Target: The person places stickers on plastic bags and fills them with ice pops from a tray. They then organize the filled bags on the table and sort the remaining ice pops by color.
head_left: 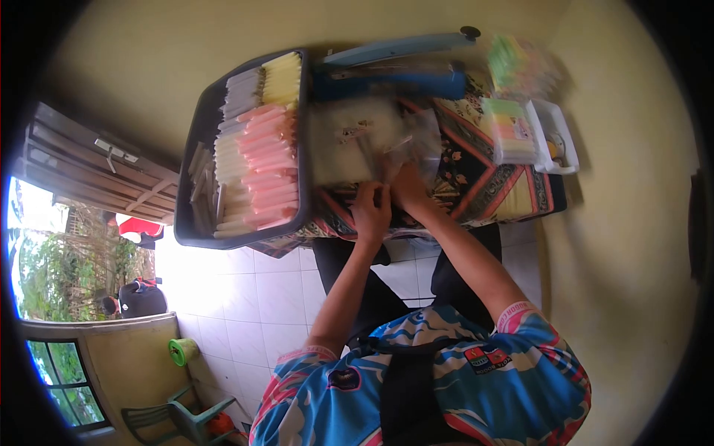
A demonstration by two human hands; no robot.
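My right hand (407, 187) is at a clear plastic bag (422, 141), its fingers partly covered by the film and blurred. The bag seems gripped there, with its mouth toward me. Close beside it, my left hand (370, 210) has its fingers curled together; what they pinch, if anything, is too small to make out. Just beyond both hands lies a stack of clear printed plastic bags (335, 141). To the left, a dark tray (303, 178) holds many slim sticks: pink sticks (269, 163), yellow sticks (282, 78), whitish and greyish ones.
A blue bag sealer (394, 83) with a raised arm (401, 49) stands at the back. On the right are a filled pack of coloured sticks (509, 130), more blurred packs (520, 63) and a white container (554, 134). A patterned cloth (483, 195) covers the table; a green chair (182, 416) stands lower left.
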